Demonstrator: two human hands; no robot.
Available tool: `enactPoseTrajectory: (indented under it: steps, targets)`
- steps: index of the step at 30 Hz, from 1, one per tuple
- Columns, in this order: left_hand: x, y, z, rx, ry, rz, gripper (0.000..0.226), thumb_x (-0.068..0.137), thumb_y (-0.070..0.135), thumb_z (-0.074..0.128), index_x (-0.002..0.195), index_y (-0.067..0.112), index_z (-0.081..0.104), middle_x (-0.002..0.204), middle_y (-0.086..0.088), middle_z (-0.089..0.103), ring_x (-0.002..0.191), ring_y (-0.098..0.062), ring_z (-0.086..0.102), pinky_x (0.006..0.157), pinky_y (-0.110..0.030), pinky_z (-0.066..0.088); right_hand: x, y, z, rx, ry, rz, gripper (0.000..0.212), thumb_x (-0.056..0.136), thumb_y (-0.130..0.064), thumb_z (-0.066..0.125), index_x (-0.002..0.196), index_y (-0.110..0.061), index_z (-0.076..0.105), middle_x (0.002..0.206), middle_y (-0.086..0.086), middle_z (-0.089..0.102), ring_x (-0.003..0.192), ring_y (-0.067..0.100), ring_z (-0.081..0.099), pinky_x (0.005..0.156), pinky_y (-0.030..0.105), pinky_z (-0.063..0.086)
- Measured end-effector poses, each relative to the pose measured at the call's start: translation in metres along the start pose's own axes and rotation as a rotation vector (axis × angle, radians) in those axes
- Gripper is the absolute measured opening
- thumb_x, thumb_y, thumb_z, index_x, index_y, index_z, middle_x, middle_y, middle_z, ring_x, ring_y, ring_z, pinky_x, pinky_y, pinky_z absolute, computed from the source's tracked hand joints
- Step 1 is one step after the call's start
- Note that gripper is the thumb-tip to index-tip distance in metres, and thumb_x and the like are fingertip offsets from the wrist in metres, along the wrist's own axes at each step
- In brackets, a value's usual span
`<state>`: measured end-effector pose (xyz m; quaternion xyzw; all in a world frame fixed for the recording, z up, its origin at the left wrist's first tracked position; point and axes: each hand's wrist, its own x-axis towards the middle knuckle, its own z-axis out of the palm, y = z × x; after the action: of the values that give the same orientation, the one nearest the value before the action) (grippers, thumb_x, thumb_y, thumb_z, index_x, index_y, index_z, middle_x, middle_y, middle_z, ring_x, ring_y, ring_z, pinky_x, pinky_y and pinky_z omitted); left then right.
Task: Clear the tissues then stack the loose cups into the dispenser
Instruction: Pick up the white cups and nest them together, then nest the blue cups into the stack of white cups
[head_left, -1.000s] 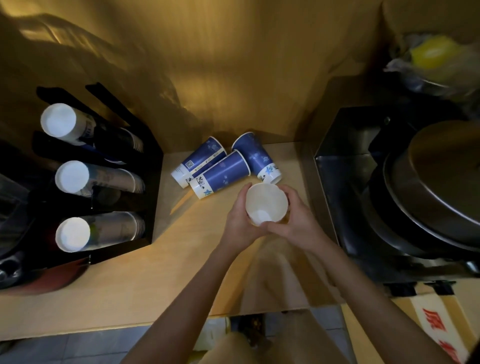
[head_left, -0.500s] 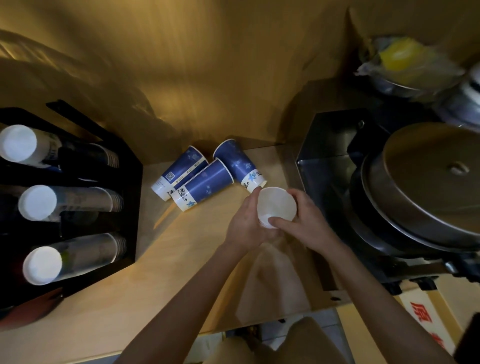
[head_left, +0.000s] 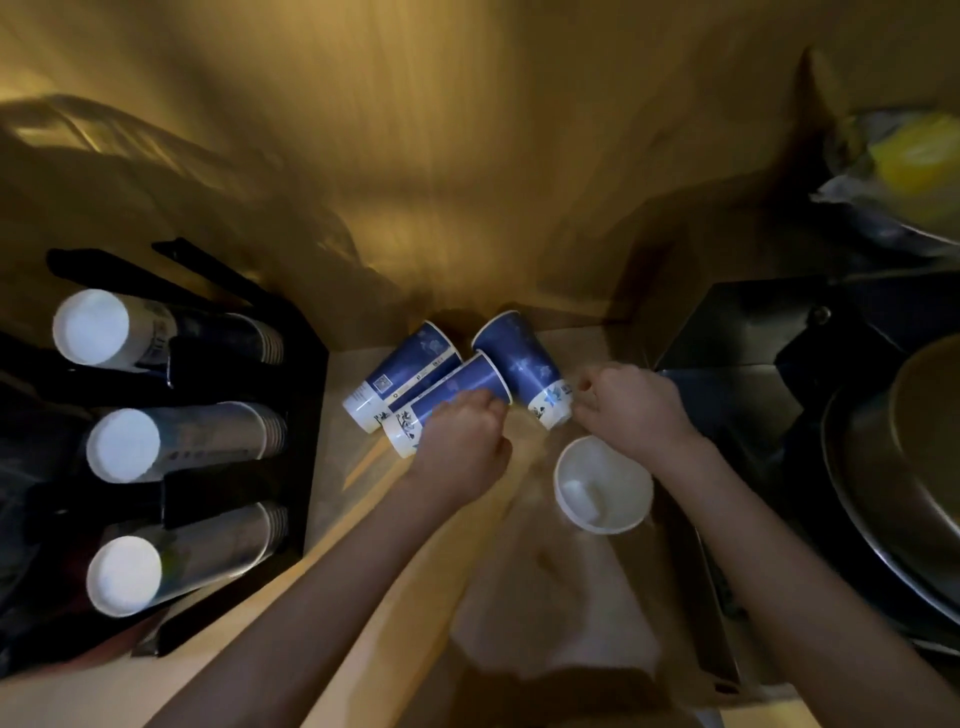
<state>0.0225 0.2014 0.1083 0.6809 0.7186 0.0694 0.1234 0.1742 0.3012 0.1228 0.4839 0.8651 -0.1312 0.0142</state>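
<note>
Cups (head_left: 522, 361), tapered blue paper, lie toppled; left hand (head_left: 460, 447) and right hand (head_left: 631, 402) touch them, grip unclear.

A light wooden counter (head_left: 363, 525) is seen, on which three blue paper cups are laid on their sides close together near the back wall: the left cup (head_left: 400, 376), the middle cup (head_left: 447, 395) and the right cup (head_left: 524, 364). A white cup (head_left: 602, 486) is placed upright just in front of them. At the left edge a black cup dispenser (head_left: 306, 415) is set, and a dark metal unit (head_left: 727, 374) is placed at the right.
</note>
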Motion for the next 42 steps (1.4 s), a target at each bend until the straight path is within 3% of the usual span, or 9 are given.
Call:
enactPoseTrajectory:
  steps: [3, 6, 12, 19, 24, 29, 31, 38, 42]
  targets:
    - [0.022, -0.023, 0.001, 0.032, 0.027, -0.083, 0.033, 0.086, 0.018, 0.045, 0.116, 0.005, 0.052, 0.118, -0.015, 0.056, 0.108, -0.030, 0.050, 0.087, -0.041, 0.042, 0.032, -0.009, 0.007, -0.117, -0.037, -0.051, 0.029, 0.089, -0.033, 0.052, 0.110, -0.013, 0.054, 0.109, 0.010, 0.064, 0.097, 0.026, 0.061, 0.081, 0.039, 0.049]
    - [0.041, -0.040, 0.014, -0.016, -0.016, -0.192, 0.045, 0.087, 0.026, 0.048, 0.129, 0.010, 0.040, 0.132, -0.013, 0.047, 0.119, -0.029, 0.044, 0.096, -0.040, 0.039, 0.062, -0.011, 0.025, -0.206, -0.100, -0.071, 0.037, 0.088, -0.031, 0.051, 0.118, -0.009, 0.048, 0.121, 0.014, 0.057, 0.112, 0.031, 0.053, 0.088, 0.039, 0.043]
    - [0.053, -0.057, 0.052, 0.015, -0.051, -0.291, 0.082, 0.082, 0.040, 0.057, 0.143, 0.011, 0.009, 0.151, -0.012, 0.023, 0.139, -0.028, 0.023, 0.113, -0.042, 0.023, 0.096, -0.006, 0.064, -0.031, -0.253, 0.033, 0.093, 0.077, -0.038, 0.068, 0.145, -0.009, 0.012, 0.142, 0.018, 0.035, 0.127, 0.034, 0.039, 0.100, 0.042, 0.035]
    - [0.044, -0.068, 0.081, -0.004, -0.010, -0.345, 0.068, 0.088, 0.026, 0.053, 0.141, 0.010, 0.016, 0.147, -0.013, 0.035, 0.135, -0.027, 0.034, 0.113, -0.043, 0.027, 0.102, -0.003, 0.082, 0.184, -0.388, 0.067, 0.102, 0.079, -0.026, 0.068, 0.147, -0.009, -0.006, 0.140, 0.022, 0.040, 0.122, 0.036, 0.048, 0.100, 0.045, 0.041]
    - [0.033, -0.066, 0.075, -0.055, -0.006, -0.332, 0.068, 0.084, 0.021, 0.058, 0.140, 0.012, 0.020, 0.146, -0.013, 0.036, 0.134, -0.027, 0.034, 0.114, -0.040, 0.024, 0.100, -0.003, 0.075, 0.242, -0.398, 0.087, 0.101, 0.068, -0.020, 0.076, 0.145, -0.009, 0.010, 0.134, 0.020, 0.047, 0.117, 0.035, 0.052, 0.094, 0.042, 0.045]
    - [0.024, -0.067, 0.059, -0.232, -0.082, -0.402, 0.079, 0.068, 0.025, 0.073, 0.132, 0.014, 0.028, 0.133, -0.013, 0.048, 0.118, -0.031, 0.049, 0.096, -0.042, 0.043, 0.095, -0.004, 0.057, 0.248, -0.470, 0.102, 0.078, 0.068, -0.028, 0.076, 0.131, -0.004, 0.036, 0.129, 0.017, 0.053, 0.110, 0.031, 0.055, 0.078, 0.029, 0.044]
    - [0.014, -0.065, 0.050, -0.356, -0.061, -0.426, 0.083, 0.065, 0.024, 0.077, 0.132, 0.013, 0.029, 0.131, -0.014, 0.050, 0.115, -0.032, 0.051, 0.092, -0.041, 0.045, 0.091, -0.006, 0.046, 0.272, -0.470, 0.110, 0.075, 0.067, -0.030, 0.075, 0.129, -0.005, 0.039, 0.129, 0.016, 0.053, 0.105, 0.029, 0.055, 0.071, 0.027, 0.044]
    - [-0.025, -0.058, 0.031, -0.654, 0.094, -0.478, 0.082, 0.054, 0.023, 0.085, 0.123, 0.013, 0.043, 0.124, -0.010, 0.056, 0.107, -0.025, 0.055, 0.087, -0.035, 0.049, 0.063, -0.019, 0.003, 0.426, -0.298, 0.109, 0.068, 0.064, -0.035, 0.074, 0.123, -0.012, 0.048, 0.118, 0.010, 0.061, 0.103, 0.028, 0.059, 0.086, 0.038, 0.049]
    - [-0.052, -0.049, 0.032, -0.701, 0.187, -0.488, 0.084, 0.054, 0.018, 0.086, 0.124, 0.013, 0.040, 0.123, -0.007, 0.053, 0.106, -0.018, 0.050, 0.079, -0.028, 0.043, 0.037, -0.037, -0.021, 0.609, -0.191, 0.071, 0.068, 0.068, -0.029, 0.072, 0.127, -0.015, 0.041, 0.109, 0.003, 0.056, 0.095, 0.022, 0.055, 0.077, 0.034, 0.044]
